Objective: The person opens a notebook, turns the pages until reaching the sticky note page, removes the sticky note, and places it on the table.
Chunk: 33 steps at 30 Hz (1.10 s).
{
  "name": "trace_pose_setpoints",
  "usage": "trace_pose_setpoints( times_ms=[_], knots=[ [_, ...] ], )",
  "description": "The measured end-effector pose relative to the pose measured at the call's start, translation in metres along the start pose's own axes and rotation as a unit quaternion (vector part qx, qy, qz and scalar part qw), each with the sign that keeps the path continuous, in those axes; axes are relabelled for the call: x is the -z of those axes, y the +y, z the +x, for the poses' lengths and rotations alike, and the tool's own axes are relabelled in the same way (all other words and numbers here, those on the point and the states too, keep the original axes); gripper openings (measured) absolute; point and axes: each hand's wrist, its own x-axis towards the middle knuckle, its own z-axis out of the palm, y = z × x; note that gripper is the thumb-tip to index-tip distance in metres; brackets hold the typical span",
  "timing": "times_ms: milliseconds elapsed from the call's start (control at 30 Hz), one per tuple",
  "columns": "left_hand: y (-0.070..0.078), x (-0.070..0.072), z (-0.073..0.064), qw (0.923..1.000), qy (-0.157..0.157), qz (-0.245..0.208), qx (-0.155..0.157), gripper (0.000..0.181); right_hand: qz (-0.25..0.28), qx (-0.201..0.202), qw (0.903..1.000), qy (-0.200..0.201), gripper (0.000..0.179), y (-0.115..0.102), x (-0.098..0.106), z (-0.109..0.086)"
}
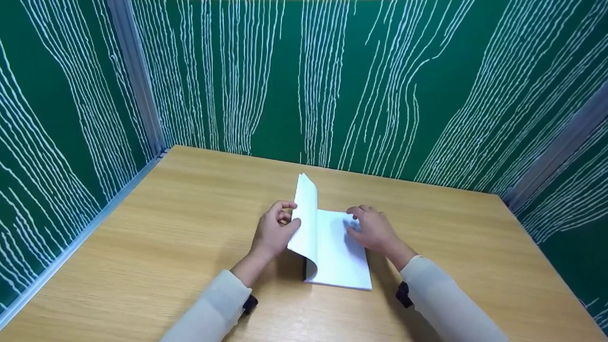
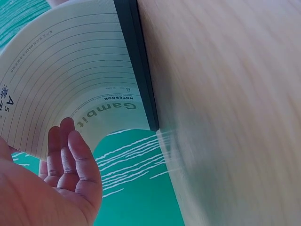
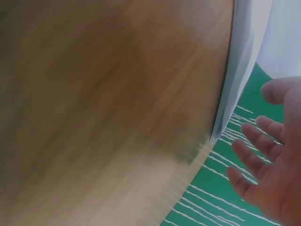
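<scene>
A notebook [image 1: 339,261] lies partly open on the table, with blank white pages facing up on the right. Its cover and a bundle of pages [image 1: 306,213] stand raised and bowed to the left. My left hand [image 1: 275,230] pinches the outer edge of that raised part, thumb on the page side. In the left wrist view the cover [image 2: 75,61] shows printed lines, the words "Gambit" and "NOTEBOOK", and a dark spine [image 2: 136,66]. My right hand [image 1: 375,230] is over the right page's upper outer edge, fingers loosely bent, gripping nothing; whether the fingertips touch paper I cannot tell.
The wooden table [image 1: 209,199] extends around the notebook on all sides. Green panels [image 1: 285,95] with wavy white lines stand behind it and at both sides, joined by grey corner posts [image 1: 137,76].
</scene>
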Motion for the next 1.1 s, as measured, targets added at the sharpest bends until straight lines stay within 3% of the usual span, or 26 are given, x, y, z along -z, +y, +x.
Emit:
trace_pose_setpoints(
  times_ms=[200,400,667,1100],
  knots=[
    [-0.0001,0.0004,-0.0004,1.0000,0.005,0.001,-0.005,0.027,-0.062,-0.006,0.9980,0.007,0.039,0.0059,-0.0026,0.0004],
    [-0.0012,-0.0003,-0.0001,0.9999,0.010,0.000,0.005,0.027,-0.092,-0.029,0.9949,-0.027,0.045,0.0083,-0.0045,-0.0012],
    [-0.0003,0.0008,0.0007,1.0000,0.003,-0.001,0.001,0.027,-0.101,-0.047,0.9914,-0.069,0.052,0.0090,-0.0067,-0.0014],
    [0.0010,0.0020,-0.0010,1.0000,0.004,-0.006,0.000,0.027,-0.091,-0.041,0.9928,-0.067,0.050,0.0087,-0.0079,-0.0021]
  ],
)
